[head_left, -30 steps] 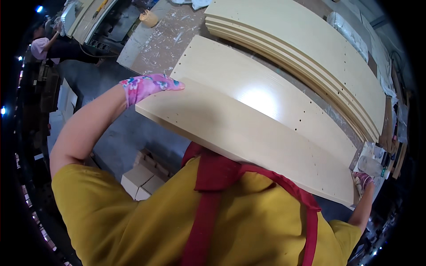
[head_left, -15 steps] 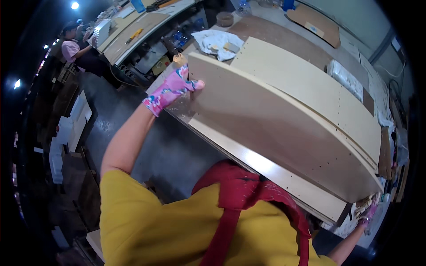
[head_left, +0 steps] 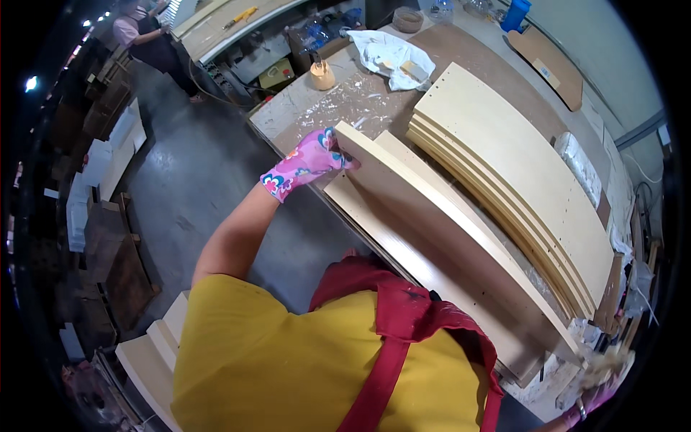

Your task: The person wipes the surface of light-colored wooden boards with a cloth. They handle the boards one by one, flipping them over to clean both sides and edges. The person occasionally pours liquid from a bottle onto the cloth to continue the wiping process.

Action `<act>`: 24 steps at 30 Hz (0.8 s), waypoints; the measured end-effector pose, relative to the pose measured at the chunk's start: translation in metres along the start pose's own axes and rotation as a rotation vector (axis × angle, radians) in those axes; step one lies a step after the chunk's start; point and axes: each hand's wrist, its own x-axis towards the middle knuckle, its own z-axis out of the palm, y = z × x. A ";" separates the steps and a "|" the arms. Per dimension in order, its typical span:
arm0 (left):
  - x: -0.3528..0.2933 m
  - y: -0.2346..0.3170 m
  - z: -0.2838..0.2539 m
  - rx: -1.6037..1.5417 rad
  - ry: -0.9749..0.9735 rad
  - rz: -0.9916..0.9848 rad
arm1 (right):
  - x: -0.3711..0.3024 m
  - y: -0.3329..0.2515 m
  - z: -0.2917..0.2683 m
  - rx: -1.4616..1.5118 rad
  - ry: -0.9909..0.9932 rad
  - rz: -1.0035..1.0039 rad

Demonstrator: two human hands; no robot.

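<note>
My left hand (head_left: 306, 164), in a pink flowered glove, grips the left end of a long pale wooden panel (head_left: 439, 209), with the thumb on its near face. The panel stands tilted on edge above another pale board (head_left: 389, 232) lying along the bench's near side. At the panel's right end is my right hand (head_left: 596, 402), also in a pink glove and blurred. It is closed around a tan, frayed-looking thing (head_left: 604, 367) too smeared to name. Beyond the panel lies a stack of curved pale boards (head_left: 511, 155) with small drilled holes.
On the bench (head_left: 338, 108) are a wooden-looking cone (head_left: 322, 75), a white cloth (head_left: 381, 54), a plastic-wrapped bundle (head_left: 578, 167) and a brown board (head_left: 551, 61). A blue cup (head_left: 515, 14) stands behind. A person (head_left: 147, 36) works at another table, far left.
The panel has tipped so less of its near face shows, and the stack behind is more exposed. My right hand has shifted lower in view. My left hand keeps hold of the panel's end.
</note>
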 end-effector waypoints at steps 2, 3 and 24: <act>0.002 -0.005 0.002 -0.174 -0.007 -0.003 | 0.005 -0.135 0.061 0.041 -0.472 -0.144; 0.007 -0.005 0.005 -0.256 -0.020 -0.001 | -0.003 -0.188 0.092 -0.036 -0.668 -0.318; 0.003 -0.018 -0.003 -0.219 -0.080 0.018 | 0.026 -0.418 0.250 0.079 -0.927 -0.732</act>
